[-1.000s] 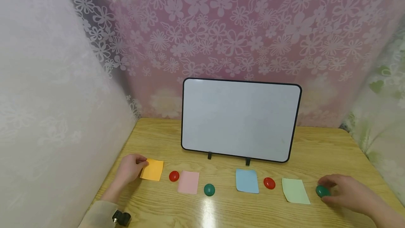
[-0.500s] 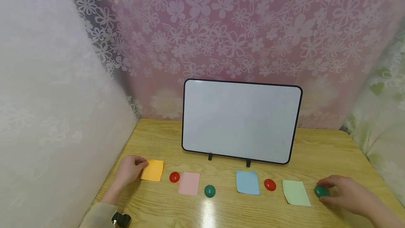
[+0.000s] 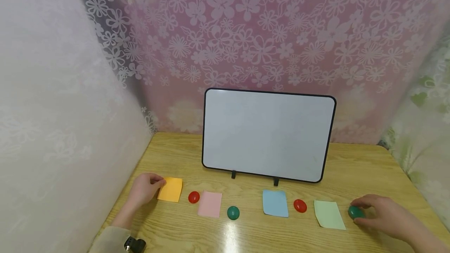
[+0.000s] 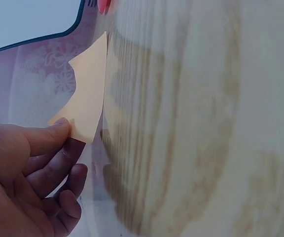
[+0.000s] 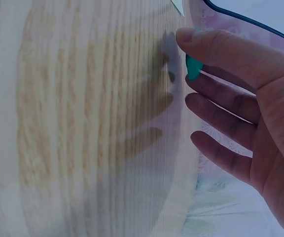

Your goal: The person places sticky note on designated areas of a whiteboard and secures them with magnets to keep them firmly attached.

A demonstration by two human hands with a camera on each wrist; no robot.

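At the left of the head view, my left hand (image 3: 143, 188) pinches the orange sticky note (image 3: 171, 189) by its left edge. In the left wrist view the note (image 4: 88, 91) stands off the table, held between thumb and index finger. My right hand (image 3: 383, 214), at the far right, grips a green round magnet (image 3: 356, 212) between thumb and fingers. The right wrist view shows only part of this magnet (image 5: 194, 66) behind the thumb. Just left of it lies a pale green sticky note (image 3: 329, 214), apart from the hand.
Between the hands lie a red magnet (image 3: 193, 197), a pink sticky note (image 3: 210, 204), another green magnet (image 3: 233, 212), a blue sticky note (image 3: 275, 203) and a second red magnet (image 3: 300, 205). Behind them a whiteboard (image 3: 268, 136) stands on small black feet. Patterned curtains (image 3: 246, 30) surround the table.
My right hand has shifted slightly left with the green magnet, closer to the pale green note. The left hand keeps its pinch on the orange note with barely any movement.
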